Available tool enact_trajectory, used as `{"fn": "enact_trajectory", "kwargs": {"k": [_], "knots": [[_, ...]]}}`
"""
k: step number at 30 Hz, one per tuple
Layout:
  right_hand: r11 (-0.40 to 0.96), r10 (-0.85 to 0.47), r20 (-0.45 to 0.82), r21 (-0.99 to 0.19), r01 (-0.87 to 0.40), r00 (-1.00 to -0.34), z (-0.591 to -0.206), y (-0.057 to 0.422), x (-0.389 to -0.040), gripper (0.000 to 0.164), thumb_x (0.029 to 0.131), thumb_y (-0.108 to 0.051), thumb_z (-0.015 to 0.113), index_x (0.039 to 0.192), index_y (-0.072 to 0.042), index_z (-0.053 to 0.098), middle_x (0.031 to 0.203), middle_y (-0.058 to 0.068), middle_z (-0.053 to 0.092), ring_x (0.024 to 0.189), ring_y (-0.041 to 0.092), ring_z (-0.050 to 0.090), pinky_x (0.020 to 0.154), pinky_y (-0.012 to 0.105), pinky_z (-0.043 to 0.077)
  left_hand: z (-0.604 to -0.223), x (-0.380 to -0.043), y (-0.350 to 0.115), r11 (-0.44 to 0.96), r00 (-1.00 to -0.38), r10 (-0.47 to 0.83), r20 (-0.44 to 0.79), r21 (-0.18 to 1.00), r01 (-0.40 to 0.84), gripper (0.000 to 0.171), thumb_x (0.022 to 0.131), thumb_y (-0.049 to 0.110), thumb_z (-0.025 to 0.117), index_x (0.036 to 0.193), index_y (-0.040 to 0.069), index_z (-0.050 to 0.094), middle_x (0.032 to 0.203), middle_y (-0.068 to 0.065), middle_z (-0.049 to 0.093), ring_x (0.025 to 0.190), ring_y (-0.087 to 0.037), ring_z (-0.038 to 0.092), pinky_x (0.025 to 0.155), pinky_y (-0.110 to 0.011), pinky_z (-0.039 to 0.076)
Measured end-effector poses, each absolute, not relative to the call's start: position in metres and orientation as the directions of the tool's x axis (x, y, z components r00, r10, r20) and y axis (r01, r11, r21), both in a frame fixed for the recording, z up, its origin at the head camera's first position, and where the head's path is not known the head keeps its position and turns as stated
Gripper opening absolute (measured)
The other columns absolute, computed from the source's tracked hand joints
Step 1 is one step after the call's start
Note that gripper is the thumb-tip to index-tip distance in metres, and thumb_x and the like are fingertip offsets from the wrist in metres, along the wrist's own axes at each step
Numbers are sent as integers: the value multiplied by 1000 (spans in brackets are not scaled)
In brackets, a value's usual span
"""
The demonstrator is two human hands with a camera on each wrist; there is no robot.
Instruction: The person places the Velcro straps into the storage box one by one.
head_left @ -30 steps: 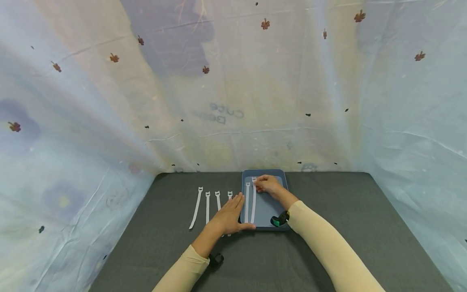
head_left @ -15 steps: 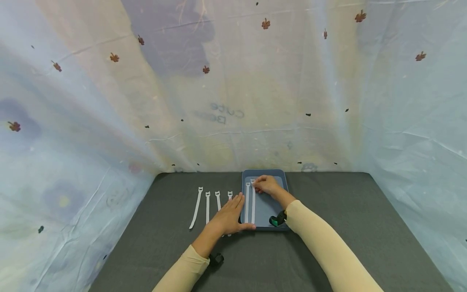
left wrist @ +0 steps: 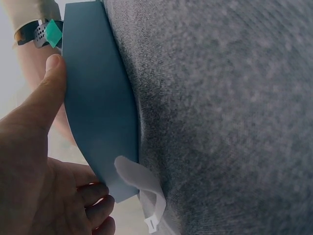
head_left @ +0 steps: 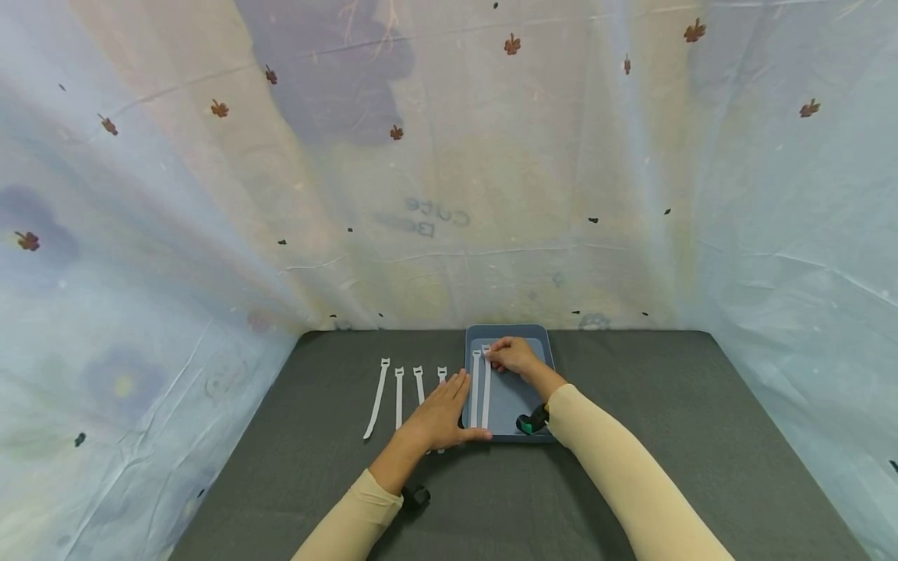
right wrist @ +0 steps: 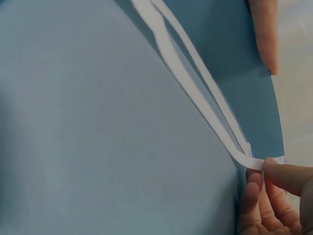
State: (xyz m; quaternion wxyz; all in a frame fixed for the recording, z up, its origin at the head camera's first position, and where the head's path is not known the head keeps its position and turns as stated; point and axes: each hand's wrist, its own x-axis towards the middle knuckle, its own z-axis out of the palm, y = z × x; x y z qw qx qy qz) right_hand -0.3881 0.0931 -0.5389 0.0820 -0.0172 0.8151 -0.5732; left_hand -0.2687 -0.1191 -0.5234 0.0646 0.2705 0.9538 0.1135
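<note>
A blue-grey tray (head_left: pixel 519 401) stands at the back of the dark table. Inside it, my right hand (head_left: pixel 515 356) pinches a white cable strap (head_left: pixel 487 397) near its slotted head, between thumb and fingers. Parallel to that one, a second white cable strap (head_left: pixel 475 393) lies along the tray's left wall. My left hand (head_left: pixel 438 417) spans the tray's front left corner with straight fingers. In the left wrist view its thumb rests against the tray's outer wall (left wrist: pixel 98 98).
Several more white straps, including the leftmost strap (head_left: pixel 376 401), lie in a row on the grey cloth (head_left: pixel 337 483) left of the tray. My left hand partly covers some. A patterned curtain (head_left: pixel 491 195) rises behind and beside the table.
The held strap has shifted slightly left and towards me, closer to the other strap in the tray. My right hand moved a little with it. My left hand has kept its place.
</note>
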Motion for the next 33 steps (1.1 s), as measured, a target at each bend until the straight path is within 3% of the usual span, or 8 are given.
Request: {"fn": "enact_trajectory", "kwargs": {"k": [14,33], "knots": [[391,-83,-121,-917,79,-989,-544,90,-394,11,98,-6,78,101,0,70,81,6,70,66,13,62,57,24,53,-522,-269,-119,829,-845,529,-71,255,498,120,92,76,68,170,-2,19,178,-20,16,164,-33,20,133,-49,20],[411,-95,-133,-908,83,-987,-536,91,-387,17,100,-9,77,110,2,66,86,6,70,68,13,61,58,24,52,-524,-269,-120,830,-849,524,-67,265,491,121,92,77,68,170,-1,19,178,-19,16,165,-32,20,133,-49,21]]}}
